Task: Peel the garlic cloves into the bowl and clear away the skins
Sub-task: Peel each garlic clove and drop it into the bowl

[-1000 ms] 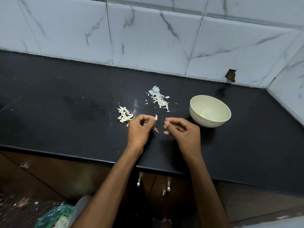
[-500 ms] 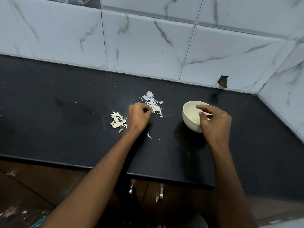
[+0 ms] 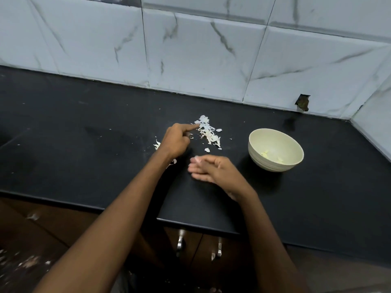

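A pale bowl (image 3: 272, 166) stands on the black counter (image 3: 88, 149), right of my hands, with a few peeled garlic cloves (image 3: 265, 153) in it. A heap of white garlic skins (image 3: 209, 132) lies left of the bowl. My left hand (image 3: 176, 140) points its straight index finger into the heap's left edge, its other fingers curled under. A second small heap of garlic pieces (image 3: 156, 145) shows only at the edges of that hand. My right hand (image 3: 211, 169), blurred, lies low over the counter with fingers straight and nothing in it.
Marble-look wall tiles (image 3: 201, 60) rise behind the counter and turn the corner at the right. A hole in the tile (image 3: 303, 102) sits above the bowl. Cabinet door handles (image 3: 179, 244) hang under the counter's front edge. Loose skin flakes (image 3: 207, 150) lie near the heap.
My right hand has come back from over the bowl to the counter in front of me. My left hand has stretched its index finger out onto the skin heap.
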Motion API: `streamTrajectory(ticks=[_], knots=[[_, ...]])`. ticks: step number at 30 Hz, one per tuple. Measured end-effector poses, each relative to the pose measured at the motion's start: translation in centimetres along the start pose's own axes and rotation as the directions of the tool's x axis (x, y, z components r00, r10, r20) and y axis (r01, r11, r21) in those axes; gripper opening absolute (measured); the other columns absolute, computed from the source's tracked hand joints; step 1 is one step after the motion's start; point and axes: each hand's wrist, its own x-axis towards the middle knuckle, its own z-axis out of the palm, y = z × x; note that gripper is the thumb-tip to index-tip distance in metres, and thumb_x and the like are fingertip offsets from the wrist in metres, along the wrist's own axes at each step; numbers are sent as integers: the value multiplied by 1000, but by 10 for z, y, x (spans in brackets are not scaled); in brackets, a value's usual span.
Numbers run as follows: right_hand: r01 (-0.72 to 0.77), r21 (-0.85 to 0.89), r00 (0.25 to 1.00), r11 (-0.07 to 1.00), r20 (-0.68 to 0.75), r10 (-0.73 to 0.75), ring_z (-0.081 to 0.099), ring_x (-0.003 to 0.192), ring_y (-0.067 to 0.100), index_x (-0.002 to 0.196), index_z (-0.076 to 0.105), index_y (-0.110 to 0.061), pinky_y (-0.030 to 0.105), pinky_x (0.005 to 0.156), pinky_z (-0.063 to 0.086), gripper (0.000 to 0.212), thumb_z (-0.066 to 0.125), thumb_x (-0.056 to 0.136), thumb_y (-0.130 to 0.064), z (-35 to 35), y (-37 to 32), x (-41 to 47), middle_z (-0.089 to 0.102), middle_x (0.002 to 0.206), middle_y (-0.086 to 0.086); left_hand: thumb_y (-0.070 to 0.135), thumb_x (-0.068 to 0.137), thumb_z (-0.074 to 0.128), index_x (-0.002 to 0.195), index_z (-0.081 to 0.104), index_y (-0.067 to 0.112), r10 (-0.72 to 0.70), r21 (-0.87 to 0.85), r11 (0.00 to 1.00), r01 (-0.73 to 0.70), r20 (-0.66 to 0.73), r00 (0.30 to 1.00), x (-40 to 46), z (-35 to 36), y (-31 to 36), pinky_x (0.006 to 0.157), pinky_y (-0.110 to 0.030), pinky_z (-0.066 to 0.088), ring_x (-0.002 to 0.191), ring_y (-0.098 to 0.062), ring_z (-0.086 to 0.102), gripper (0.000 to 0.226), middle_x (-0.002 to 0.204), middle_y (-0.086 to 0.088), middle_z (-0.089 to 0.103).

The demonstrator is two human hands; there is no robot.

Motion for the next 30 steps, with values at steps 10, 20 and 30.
streamTrajectory(ticks=[10,20,30], knots=[[363,-277,853,890,-285,-437,72,91,14,108,77,-12,30,72,62,18,67,98,-2,8,-20,68,77,106,6,2,98,65,126,73,12,-269,-491,870,41,-402,875,-72,-40,-65,100,-23,53,108,-4,71,31,110,4,78],[194,-706,883,681,-177,-435,64,69,-3,102,81,-12,26,85,58,22,86,84,-25,57,14,70,74,83,-5,12,90,77,99,82,22,-238,-320,942,106,-409,881,-99,-41,-63,85,-21,56,89,1,72,14,93,12,78],[-18,-702,918,712,-294,-267,69,76,12,79,78,-22,28,79,54,14,89,82,-30,60,4,69,74,74,-5,9,90,75,93,81,25,-235,-292,949,119,-403,884,-101,-42,-59,82,-17,53,85,1,70,17,90,14,76]])
